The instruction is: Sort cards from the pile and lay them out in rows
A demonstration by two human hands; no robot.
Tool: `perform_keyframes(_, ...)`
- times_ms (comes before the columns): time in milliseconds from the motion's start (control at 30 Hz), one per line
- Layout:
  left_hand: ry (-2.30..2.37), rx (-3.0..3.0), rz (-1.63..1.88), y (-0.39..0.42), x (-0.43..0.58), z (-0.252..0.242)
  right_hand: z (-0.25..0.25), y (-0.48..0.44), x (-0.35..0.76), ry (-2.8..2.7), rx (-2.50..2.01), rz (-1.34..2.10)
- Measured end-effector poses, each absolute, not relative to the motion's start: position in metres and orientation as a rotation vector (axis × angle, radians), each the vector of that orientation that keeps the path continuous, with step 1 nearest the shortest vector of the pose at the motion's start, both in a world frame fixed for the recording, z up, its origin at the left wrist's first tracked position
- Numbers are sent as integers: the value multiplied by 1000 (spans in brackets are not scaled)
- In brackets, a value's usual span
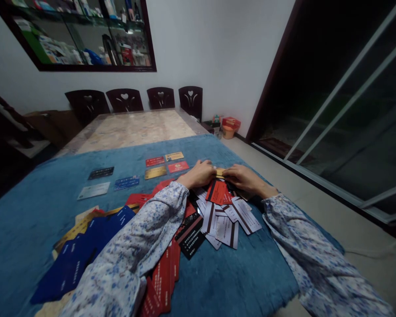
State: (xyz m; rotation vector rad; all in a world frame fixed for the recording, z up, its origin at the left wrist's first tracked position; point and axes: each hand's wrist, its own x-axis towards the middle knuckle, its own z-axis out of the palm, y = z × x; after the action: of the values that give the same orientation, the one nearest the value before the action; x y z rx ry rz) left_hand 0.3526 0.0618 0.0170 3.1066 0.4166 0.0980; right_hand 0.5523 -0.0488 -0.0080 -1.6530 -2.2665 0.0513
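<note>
A gold-yellow card (219, 172) lies between my two hands at the far side of a loose card pile. My left hand (199, 173) is closed with its fingertips at the card's left end. From the right, my right hand (241, 178) pinches the other end. Just below them are an orange-red card (217, 192) with a dark stripe and several white striped cards (226, 230). A black card (190, 235) lies face down nearer to me. Part of the pile is hidden under my left sleeve.
Blue cards (82, 248) and red cards (165, 277) spread at the front left of the blue cloth (247, 273). Farther back lie separate cards: black (100, 173), white (93, 190), blue (127, 182), gold (155, 172) and red (178, 166). Chairs (161, 97) stand behind the table.
</note>
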Motion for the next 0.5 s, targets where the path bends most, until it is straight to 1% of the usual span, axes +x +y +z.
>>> perform_keyframes(233,264,3206,169,63,343,20,-2,-53,548,-2294,-1575,-6)
perform_keyframes(500,298,3123,296,61,339,28,1,-56,551,-2173,-1643,-35)
